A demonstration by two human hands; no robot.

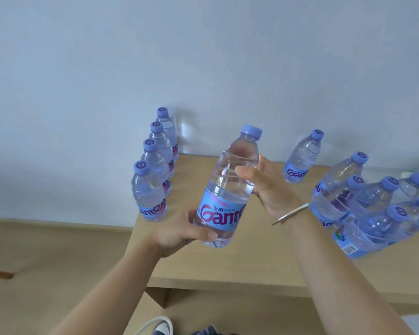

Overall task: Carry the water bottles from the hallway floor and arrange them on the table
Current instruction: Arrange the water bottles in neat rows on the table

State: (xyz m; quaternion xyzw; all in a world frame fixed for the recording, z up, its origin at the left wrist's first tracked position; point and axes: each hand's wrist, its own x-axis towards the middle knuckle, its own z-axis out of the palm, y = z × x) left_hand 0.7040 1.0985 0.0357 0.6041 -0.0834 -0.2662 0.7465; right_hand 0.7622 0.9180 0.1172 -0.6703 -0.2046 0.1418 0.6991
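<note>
Head view. Both hands hold one water bottle (229, 187) above the wooden table (240, 259), clear of its surface. The bottle is tilted, with its blue cap (251, 131) leaning up and to the right. The left hand (179, 232) cups the base, fingers wrapped around the lower part just under the blue label (219, 216). The right hand (267, 187) grips the upper body of the bottle, thumb across the front and fingers closed behind it. A thin metal bracelet (291, 213) sits on the right wrist.

A row of four bottles (155, 170) stands upright along the left edge of the table, running from the front bottle (149, 194) back to the one nearest the wall (166, 124). The four stand close together; whether they touch cannot be told.

A single bottle (304, 158) stands alone near the back of the table, to the right of the held bottle and apart from the others.

A group of bottles (370, 209) stands packed together at the right side of the table. Their exact number cannot be told because they overlap and the group runs to the picture's edge.

A pale wall (203, 56) rises behind the table. Light wooden flooring (46, 257) shows to the left, below the table edge. A shoe (161, 328) is partly visible at the bottom edge.
</note>
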